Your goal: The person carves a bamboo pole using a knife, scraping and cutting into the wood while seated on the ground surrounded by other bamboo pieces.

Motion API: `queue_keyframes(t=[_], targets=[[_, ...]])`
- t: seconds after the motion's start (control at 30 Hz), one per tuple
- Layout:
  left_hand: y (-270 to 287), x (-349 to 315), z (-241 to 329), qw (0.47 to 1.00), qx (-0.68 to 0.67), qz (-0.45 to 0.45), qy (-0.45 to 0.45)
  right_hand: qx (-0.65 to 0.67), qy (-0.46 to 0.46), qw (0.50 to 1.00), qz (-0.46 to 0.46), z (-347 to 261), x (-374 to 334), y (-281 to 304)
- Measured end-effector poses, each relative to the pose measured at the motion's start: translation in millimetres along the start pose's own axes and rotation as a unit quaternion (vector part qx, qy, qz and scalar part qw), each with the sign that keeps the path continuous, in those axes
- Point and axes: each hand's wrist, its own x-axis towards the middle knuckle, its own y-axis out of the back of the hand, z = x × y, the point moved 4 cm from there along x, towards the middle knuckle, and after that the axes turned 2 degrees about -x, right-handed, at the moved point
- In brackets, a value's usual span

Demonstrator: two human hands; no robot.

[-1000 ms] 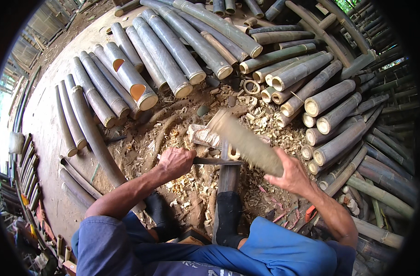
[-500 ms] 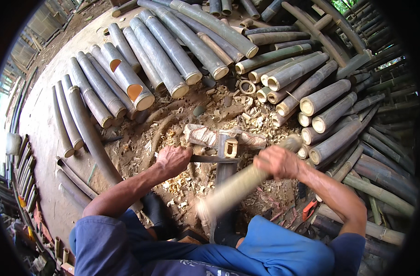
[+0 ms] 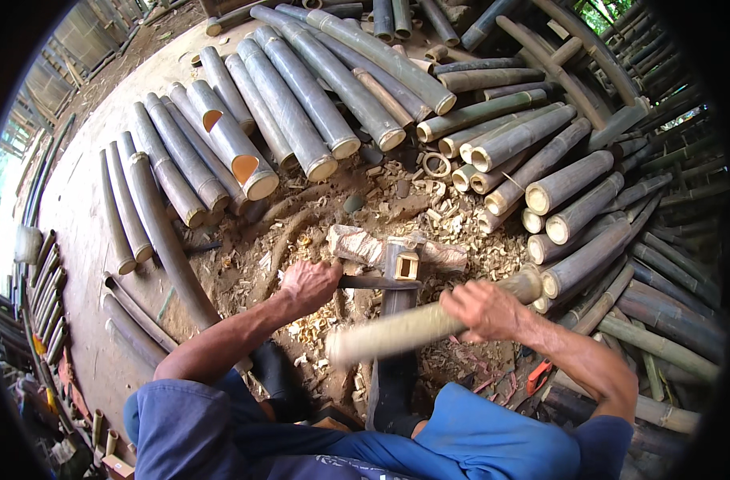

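My left hand is closed round the handle of a knife. Its dark blade points right and lies across a bamboo tube, just below a squared hole near the tube's far end. That end rests on a rough pale log, while the near part runs down beside my foot. In my right hand is a thick pale round club, gripped toward its right part. The club slants across above the tube, its left end blurred by motion and apart from the blade.
Several cut bamboo tubes lie in a row at the far side, one with two openings. More bamboo is stacked at right. Wood chips cover the ground. An orange-handled tool lies right of my knee.
The club's left end has swung upward, so the club is nearer level. My left hand keeps the knife at the tube, and the whole view has shifted slightly.
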Motion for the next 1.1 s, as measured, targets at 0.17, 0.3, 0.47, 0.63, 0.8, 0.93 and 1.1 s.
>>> queue_keyframes(t=[0.17,0.3,0.47,0.63,0.8,0.93,1.1], targets=[[4,3,1,1.0,-0.011,0.003,-0.002,-0.034,-0.065,0.997,0.019,39,3,-6],[-3,-2,-2,1.0,0.022,0.002,-0.002,-0.012,-0.023,1.0,-0.012,8,13,4],[-3,2,0,1.0,-0.002,-0.003,-0.006,0.017,0.023,0.992,0.123,40,10,-16],[-10,-3,-4,1.0,0.012,-0.007,0.021,0.002,0.012,1.0,0.017,4,15,1],[-7,4,-1,1.0,-0.003,-0.002,0.008,-0.017,-0.032,0.993,0.109,49,5,-20],[-21,2,-12,0.998,0.035,0.046,0.0,0.004,-0.029,0.998,0.051,19,16,-11],[-14,8,-2,1.0,0.006,0.019,0.013,0.01,0.063,0.978,0.198,37,19,-1]])
